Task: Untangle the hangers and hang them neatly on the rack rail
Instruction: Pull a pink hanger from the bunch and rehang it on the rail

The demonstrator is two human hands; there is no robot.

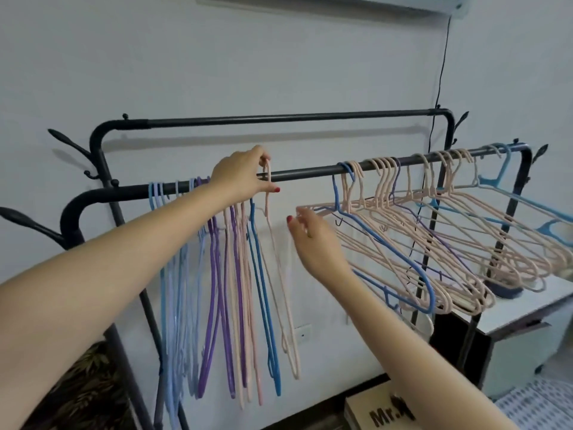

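Two bare forearms are seen, entering from the lower left and lower right of the view. No sleeves are worn on the visible lengths, from above the elbow on the left arm down to the wrists. No watch, bracelet or ring is seen on either arm. The left hand (240, 178) is marked by red polish on the thumbnail. The right hand (313, 240) is likewise marked by red polish on one visible nail. The remaining nails are turned away or too blurred to be judged.
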